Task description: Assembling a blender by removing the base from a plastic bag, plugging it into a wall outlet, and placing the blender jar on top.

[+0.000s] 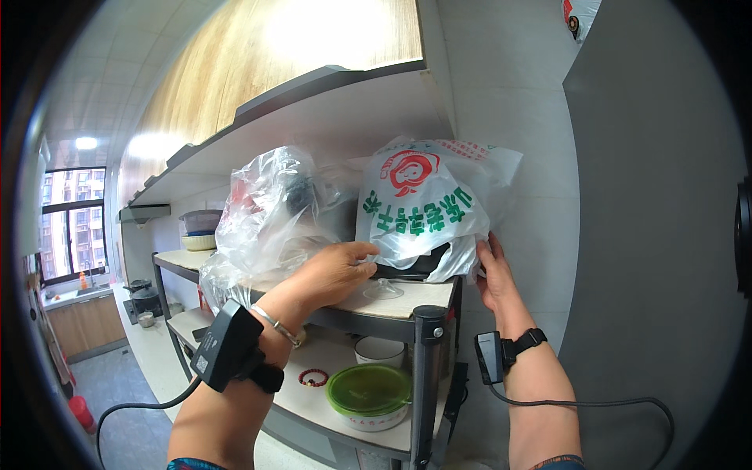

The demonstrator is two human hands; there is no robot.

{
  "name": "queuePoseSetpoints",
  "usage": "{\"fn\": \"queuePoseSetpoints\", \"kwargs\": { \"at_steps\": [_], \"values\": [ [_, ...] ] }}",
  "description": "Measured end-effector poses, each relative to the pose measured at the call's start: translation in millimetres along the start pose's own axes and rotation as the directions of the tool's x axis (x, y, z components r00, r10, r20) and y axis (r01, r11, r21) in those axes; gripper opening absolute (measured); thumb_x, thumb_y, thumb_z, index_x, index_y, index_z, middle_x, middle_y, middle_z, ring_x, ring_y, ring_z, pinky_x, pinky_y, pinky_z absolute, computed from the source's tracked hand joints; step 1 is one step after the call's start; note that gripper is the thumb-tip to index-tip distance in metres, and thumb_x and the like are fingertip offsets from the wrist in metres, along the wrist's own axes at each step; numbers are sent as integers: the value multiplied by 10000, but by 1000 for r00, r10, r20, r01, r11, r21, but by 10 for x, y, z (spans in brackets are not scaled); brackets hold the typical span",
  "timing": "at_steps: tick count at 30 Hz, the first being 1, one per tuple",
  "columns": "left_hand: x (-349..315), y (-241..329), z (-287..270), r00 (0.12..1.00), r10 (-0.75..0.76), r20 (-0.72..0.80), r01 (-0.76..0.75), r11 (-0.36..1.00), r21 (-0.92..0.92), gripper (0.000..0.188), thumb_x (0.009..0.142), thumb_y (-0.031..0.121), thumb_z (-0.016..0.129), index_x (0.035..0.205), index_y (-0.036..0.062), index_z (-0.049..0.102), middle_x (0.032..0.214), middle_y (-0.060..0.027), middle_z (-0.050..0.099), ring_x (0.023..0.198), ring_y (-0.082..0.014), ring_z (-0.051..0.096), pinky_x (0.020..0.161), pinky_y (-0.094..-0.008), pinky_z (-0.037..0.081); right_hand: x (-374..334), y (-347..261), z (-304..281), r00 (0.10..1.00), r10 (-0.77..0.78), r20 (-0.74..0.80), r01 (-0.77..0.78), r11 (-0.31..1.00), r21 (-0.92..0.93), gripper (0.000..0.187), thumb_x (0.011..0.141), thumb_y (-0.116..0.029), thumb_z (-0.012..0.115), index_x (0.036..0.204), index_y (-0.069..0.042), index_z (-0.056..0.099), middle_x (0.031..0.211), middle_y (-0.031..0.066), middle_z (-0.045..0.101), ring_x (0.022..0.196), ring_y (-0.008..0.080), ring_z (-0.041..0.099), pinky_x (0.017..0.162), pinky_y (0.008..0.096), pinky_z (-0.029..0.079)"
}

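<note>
A white plastic bag (419,227) with red and green print stands on the top board of a shelf rack (431,301), draped over a black object (423,265) that shows at its lower edge. My left hand (333,274) reaches to the bag's lower left side, fingers apart and holding nothing visible. At the bag's right lower edge, my right hand (495,274) has its fingers curled against the gathered plastic. Left of the printed bag sits a clear plastic bag (266,211) with dark and red contents, partly behind my left wrist. A small clear glass or plastic piece (383,290) lies under my left fingers.
The lower shelf holds a bowl with a green lid (368,390), a white bowl (380,350) and a red bead bracelet (313,377). Overhead hangs a wooden cabinet (313,39). A grey panel (658,235) rises at right. Stacked containers (200,227) stand far left.
</note>
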State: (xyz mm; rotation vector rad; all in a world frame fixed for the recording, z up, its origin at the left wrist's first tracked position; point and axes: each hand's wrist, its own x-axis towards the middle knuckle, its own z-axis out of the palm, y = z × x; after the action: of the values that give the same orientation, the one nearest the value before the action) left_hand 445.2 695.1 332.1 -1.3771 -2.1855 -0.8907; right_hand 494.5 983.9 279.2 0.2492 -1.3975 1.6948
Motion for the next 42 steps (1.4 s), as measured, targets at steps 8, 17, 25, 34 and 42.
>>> {"fn": "queuePoseSetpoints", "kwargs": {
  "at_steps": [8,17,25,34,42],
  "values": [
    [99,12,84,997,-11,79,-1,988,154,407,870,300,496,1166,23,529,1113,-213,559,1023,-294,543,890,-333,400,188,95,26,973,210,90,-227,935,272,781,728,-605,591,1294,-103,399,1285,84,455,1191,214,407,983,354,310],
    [164,45,248,992,-87,95,78,992,95,708,830,480,473,1182,-129,390,1109,-327,510,1065,-404,498,912,-386,377,212,156,-185,998,-44,33,35,972,231,668,742,-553,609,1204,-90,473,1153,67,521,1093,218,468,944,374,355],
    [190,-126,183,997,20,75,-1,968,-251,792,824,508,515,1273,-103,288,1144,-271,517,1097,-338,498,933,-329,363,-21,-214,85,993,23,114,-58,949,310,691,722,-499,667,1229,-83,449,1216,96,489,1123,259,453,954,426,353],
    [175,-142,92,986,67,154,-12,944,-329,774,858,505,495,1359,-13,212,1318,-148,383,1217,-218,336,1014,-294,250,-27,-399,171,955,195,222,-257,919,299,803,710,-578,630,1290,-76,391,1275,117,457,1172,279,423,970,468,341],
    [178,-205,113,995,84,55,-53,904,-425,812,794,515,577,1293,-60,292,1177,-216,506,1119,-278,472,961,-297,330,-5,-646,363,915,348,205,-378,916,135,651,852,-589,401,1274,-94,409,1246,103,485,1135,268,465,959,465,358]
  ]
}}
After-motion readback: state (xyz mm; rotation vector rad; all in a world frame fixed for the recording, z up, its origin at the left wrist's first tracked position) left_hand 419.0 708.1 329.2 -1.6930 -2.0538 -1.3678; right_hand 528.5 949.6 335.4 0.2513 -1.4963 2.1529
